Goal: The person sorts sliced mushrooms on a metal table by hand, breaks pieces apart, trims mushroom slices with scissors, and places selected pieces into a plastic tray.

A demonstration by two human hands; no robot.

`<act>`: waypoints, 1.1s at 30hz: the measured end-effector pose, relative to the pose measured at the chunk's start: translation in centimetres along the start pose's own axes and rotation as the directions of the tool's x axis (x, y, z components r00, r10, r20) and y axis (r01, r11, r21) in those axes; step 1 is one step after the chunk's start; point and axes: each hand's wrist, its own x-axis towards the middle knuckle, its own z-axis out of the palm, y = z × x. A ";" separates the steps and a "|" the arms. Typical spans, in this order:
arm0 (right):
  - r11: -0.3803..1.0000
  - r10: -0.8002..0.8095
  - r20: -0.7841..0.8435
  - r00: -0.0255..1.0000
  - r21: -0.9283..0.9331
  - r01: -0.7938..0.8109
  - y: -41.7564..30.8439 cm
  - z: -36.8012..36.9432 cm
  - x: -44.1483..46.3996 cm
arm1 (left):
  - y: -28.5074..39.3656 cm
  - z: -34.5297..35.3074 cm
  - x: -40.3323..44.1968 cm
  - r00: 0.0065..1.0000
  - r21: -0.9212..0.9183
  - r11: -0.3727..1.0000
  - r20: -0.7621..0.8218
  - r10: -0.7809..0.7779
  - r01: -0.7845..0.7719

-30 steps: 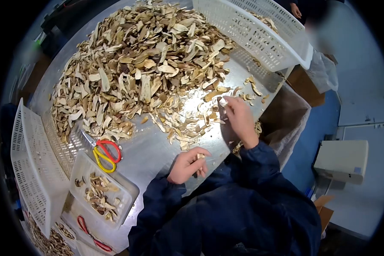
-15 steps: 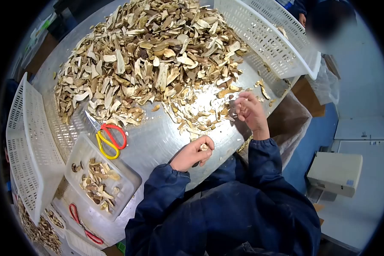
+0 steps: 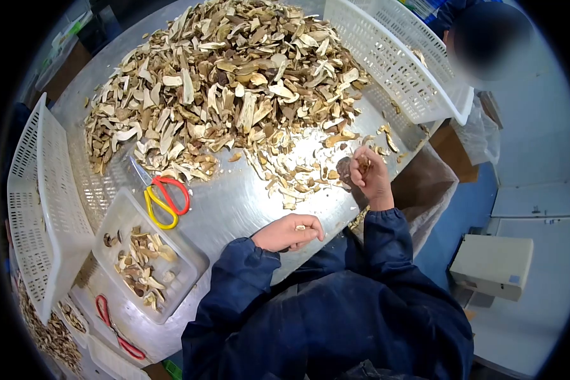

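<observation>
My left hand [image 3: 289, 233] is closed near the table's front edge, with a small pale mushroom piece [image 3: 301, 227] showing between its thumb and fingers. To its right, my right hand [image 3: 373, 180] hovers above the table edge, fingers curled inward. Something brownish shows inside those fingers, too small to make out. Thin dried mushroom slices [image 3: 301, 180] lie scattered just left of my right hand. Behind them rises a large heap of dried mushroom slices [image 3: 228, 82]. Scissors with one red and one yellow handle [image 3: 166, 201] lie left of my left hand.
A translucent tray [image 3: 199, 256] with some slices sits at the left, beside red-handled scissors [image 3: 116, 329]. White perforated baskets stand at the left [image 3: 60, 221] and back right [image 3: 386, 57]. A lined box [image 3: 434, 183] is below the right table edge. Another person [image 3: 446, 16] is at the top right.
My right hand has lowered slightly and its fingers have curled in more. The left hand has turned and shifted a little to the right, still holding the pale piece. The view has tilted slightly.
</observation>
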 end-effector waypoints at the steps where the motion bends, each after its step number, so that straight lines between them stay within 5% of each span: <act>1: 0.978 -0.008 -0.009 1.000 -0.206 0.006 0.2 -0.3 -0.1 | -0.2 -0.1 0.1 1.000 0.010 1.000 0.014 -0.007 0.007; 4: 0.652 -0.083 0.024 0.996 -0.755 0.072 0.4 0.4 -0.8 | -0.2 -0.1 0.1 0.999 0.021 1.000 0.038 -0.017 0.017; 6: 0.226 -0.162 0.147 0.976 -0.957 0.182 1.0 2.1 -1.7 | 0.2 0.1 0.0 0.999 0.047 0.999 0.045 -0.009 0.007; 7: -0.091 -0.214 0.254 0.943 -0.967 0.240 1.7 1.9 -1.3 | 0.3 0.2 -0.1 0.999 0.052 0.999 0.048 -0.007 0.005; 10: 0.015 -0.211 0.211 0.954 -0.976 0.219 2.0 1.6 -0.8 | 0.5 0.2 -0.2 0.999 0.071 0.997 0.047 0.001 -0.004; 11: 0.320 -0.188 0.101 0.977 -0.934 0.158 2.0 1.2 -0.7 | 0.4 0.2 -0.2 0.999 0.077 0.997 0.043 0.003 -0.007; 12: 0.395 -0.321 0.215 0.922 -0.855 0.337 2.8 -1.4 0.7 | 0.4 0.2 -0.2 0.999 0.085 0.996 0.039 0.008 -0.011; 14: 0.922 -0.058 0.016 0.998 -0.384 0.060 0.0 -1.8 0.4 | 0.3 0.4 -0.2 0.999 0.071 0.997 0.036 0.025 -0.027; 16: 0.978 -0.065 0.001 0.998 0.196 0.064 -0.7 -2.1 0.7 | 0.5 0.2 -0.1 0.999 0.075 0.997 0.040 0.029 -0.032; 19: 0.950 -0.095 -0.099 0.991 -0.307 0.061 -1.7 -1.6 1.3 | 0.4 0.1 0.0 0.998 0.096 0.995 0.055 0.021 -0.026; 21: 0.763 -0.121 -0.141 0.983 -0.647 0.001 -1.7 -0.5 1.5 | 0.3 0.1 0.0 0.998 0.110 0.993 0.057 0.034 -0.040; 23: 0.226 -0.362 0.085 0.928 -0.958 0.175 -0.5 -1.4 2.8 | 0.2 0.0 0.1 0.996 0.104 0.993 0.064 0.053 -0.060; 24: -0.093 -0.433 0.252 0.866 -0.967 0.236 0.0 -0.6 2.8 | 0.1 0.0 0.1 0.996 0.103 0.992 0.067 0.062 -0.069; 27: -0.364 -0.459 0.398 0.794 -0.900 0.241 1.0 -0.3 3.7 | 0.1 -0.1 -0.1 0.997 0.109 0.992 0.049 0.055 -0.060; 30: -0.048 -0.407 0.260 0.876 -0.963 0.264 0.2 0.3 3.3 | 0.4 0.3 -0.2 0.998 0.096 0.993 0.016 0.060 -0.061; 31: 0.313 -0.329 0.151 0.932 -0.914 0.259 -0.4 -0.5 3.5 | 0.5 0.2 -0.2 0.998 0.102 0.993 0.014 0.067 -0.068; 33: 0.866 -0.063 0.043 0.997 -0.494 0.076 -1.7 -2.4 3.3 | 0.4 0.3 -0.2 0.997 0.105 0.992 0.011 0.076 -0.077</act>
